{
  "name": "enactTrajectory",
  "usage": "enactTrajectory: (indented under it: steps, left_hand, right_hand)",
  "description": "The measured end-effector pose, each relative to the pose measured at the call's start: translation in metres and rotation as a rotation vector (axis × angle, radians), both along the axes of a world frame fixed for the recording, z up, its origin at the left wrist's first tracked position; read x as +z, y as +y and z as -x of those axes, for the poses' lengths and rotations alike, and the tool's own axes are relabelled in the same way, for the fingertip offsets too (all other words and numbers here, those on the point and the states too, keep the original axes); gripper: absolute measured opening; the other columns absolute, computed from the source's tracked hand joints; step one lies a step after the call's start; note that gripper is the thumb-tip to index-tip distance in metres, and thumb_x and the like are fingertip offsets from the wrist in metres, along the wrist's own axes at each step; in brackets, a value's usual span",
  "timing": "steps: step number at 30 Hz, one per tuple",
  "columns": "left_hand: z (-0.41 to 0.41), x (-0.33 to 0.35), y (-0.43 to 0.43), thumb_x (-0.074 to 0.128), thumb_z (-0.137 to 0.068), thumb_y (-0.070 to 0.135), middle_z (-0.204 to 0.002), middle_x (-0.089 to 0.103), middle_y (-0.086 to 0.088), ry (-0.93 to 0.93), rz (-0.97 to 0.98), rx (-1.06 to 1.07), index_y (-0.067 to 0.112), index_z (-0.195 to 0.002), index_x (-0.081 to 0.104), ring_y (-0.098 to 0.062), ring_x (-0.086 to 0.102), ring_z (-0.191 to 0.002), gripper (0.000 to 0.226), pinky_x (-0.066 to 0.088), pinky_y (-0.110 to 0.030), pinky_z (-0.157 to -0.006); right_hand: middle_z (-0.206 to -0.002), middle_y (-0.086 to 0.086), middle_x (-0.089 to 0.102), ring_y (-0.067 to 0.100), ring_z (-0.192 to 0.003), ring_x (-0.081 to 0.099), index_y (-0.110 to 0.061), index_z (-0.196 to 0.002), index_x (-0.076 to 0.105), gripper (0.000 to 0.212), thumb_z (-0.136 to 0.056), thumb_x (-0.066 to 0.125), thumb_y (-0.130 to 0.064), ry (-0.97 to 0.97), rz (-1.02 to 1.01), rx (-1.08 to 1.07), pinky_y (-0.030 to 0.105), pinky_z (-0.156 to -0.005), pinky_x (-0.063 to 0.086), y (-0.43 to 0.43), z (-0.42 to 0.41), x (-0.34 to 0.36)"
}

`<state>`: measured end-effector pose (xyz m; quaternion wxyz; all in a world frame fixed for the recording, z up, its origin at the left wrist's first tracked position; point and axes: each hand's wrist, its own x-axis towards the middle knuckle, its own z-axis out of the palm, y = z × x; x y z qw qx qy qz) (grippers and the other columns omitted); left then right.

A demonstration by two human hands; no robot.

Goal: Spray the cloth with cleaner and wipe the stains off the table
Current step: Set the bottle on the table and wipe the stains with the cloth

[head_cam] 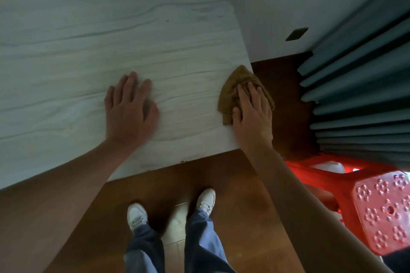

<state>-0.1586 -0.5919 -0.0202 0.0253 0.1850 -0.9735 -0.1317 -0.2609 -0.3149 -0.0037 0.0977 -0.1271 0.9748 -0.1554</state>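
I note dim, cool light. Soft shadow beside the left hand (129, 108) on the table (88, 40). The red stool (381, 213) glows brightest. Edges bend; overall slightly soft.

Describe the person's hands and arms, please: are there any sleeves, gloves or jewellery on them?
The left hand and right hand are bare: no gloves, rings, watch or bracelets show. Both forearms are uncovered too; no sleeve appears before the frame edge. Lower down, blue trousers and white shoes are worn.
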Motion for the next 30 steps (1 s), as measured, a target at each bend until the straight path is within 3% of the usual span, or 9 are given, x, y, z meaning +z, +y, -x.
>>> enactTrajectory:
  steps: [20, 26, 30]
  left_hand:
    - [0.003, -0.011, -0.007, 0.042, -0.096, 0.043, -0.164, 0.037, -0.015, 0.088, 0.104, -0.023, 0.019, -0.153, 0.048, -0.037, 0.034, -0.152, 0.062, 0.023, -0.054, -0.124]
    - [0.004, -0.008, -0.007, 0.044, -0.095, 0.043, -0.166, 0.034, -0.013, 0.06, 0.09, -0.011, 0.021, -0.154, 0.047, -0.035, 0.032, -0.153, 0.063, 0.024, -0.055, -0.124]
    - [0.004, -0.007, -0.006, 0.045, -0.095, 0.043, -0.166, 0.034, -0.013, 0.057, 0.082, -0.013, 0.021, -0.154, 0.047, -0.035, 0.032, -0.154, 0.063, 0.025, -0.055, -0.123]
  right_hand:
    - [-0.167, 0.012, 0.017, 0.033, -0.154, 0.013, -0.014, -0.159, 0.024, 0.058, -0.105, 0.035, -0.032, 0.101, -0.04, 0.23, 0.044, -0.126, 0.011, -0.159, 0.247, 0.001]
    - [-0.166, 0.011, 0.022, 0.032, -0.153, 0.016, -0.013, -0.158, 0.029, 0.057, -0.104, 0.037, -0.029, 0.14, -0.014, 0.222, 0.043, -0.126, 0.011, -0.182, 0.263, 0.0]
    - [-0.164, 0.011, 0.028, 0.031, -0.153, 0.02, -0.012, -0.156, 0.034, 0.055, -0.102, 0.042, -0.02, 0.132, 0.04, 0.402, 0.04, -0.126, 0.011, -0.197, 0.248, 0.0]
